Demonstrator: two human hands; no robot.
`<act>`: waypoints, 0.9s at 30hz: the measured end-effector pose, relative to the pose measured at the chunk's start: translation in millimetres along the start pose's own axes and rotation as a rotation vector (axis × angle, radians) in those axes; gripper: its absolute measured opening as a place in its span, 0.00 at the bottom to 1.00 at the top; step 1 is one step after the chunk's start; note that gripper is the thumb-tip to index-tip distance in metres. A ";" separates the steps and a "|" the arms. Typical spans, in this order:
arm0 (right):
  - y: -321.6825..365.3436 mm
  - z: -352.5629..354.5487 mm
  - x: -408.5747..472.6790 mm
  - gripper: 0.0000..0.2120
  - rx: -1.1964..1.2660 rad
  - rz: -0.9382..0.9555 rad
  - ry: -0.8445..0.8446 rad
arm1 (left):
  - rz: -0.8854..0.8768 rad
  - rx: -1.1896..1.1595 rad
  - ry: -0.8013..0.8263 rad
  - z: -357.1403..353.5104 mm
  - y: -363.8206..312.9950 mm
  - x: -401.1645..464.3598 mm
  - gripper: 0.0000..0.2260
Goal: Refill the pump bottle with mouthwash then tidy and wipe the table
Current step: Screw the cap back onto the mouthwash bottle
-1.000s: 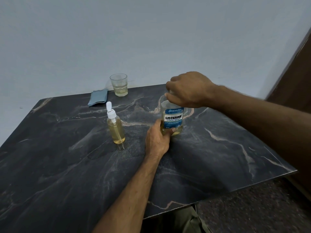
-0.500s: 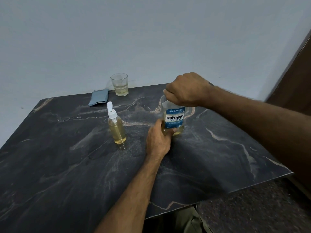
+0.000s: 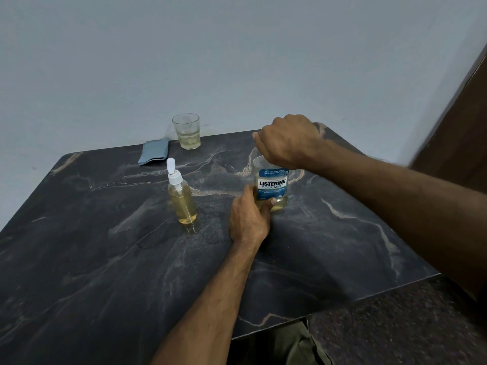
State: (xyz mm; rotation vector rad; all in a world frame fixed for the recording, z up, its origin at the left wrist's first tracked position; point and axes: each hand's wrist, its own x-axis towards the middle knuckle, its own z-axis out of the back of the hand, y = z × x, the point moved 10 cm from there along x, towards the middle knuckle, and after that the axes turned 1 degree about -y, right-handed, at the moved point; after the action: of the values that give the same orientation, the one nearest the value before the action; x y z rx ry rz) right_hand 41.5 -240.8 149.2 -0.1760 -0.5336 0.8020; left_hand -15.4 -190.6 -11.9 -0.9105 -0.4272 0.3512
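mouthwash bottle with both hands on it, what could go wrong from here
1. The right hand is clamped over the top of the mouthwash bottle while the left hand grips only its base; a hard twist could tip it and spill.
2. The pump bottle stands close beside the left hand, so a stray elbow or wrist could knock it over.
3. The glass sits at the far edge of the table, easy to nudge while wiping.
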 end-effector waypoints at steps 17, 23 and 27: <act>-6.1 0.2 -5.6 0.22 0.039 -0.115 0.017 | -0.046 -0.060 -0.006 0.5 3.1 0.0 0.20; -8.4 -2.1 -5.8 0.21 0.016 -0.183 0.034 | -0.064 -0.055 -0.010 -0.3 2.6 0.8 0.19; -14.6 -3.6 -8.5 0.23 0.080 -0.227 -0.025 | -0.086 -0.070 0.009 -2.3 2.7 -0.4 0.21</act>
State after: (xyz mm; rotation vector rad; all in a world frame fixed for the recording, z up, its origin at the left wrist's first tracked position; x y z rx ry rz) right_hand 47.8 -256.9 147.8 -0.0302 -0.5329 0.6033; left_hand -14.9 -190.8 -15.4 -0.9583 -0.4711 0.2543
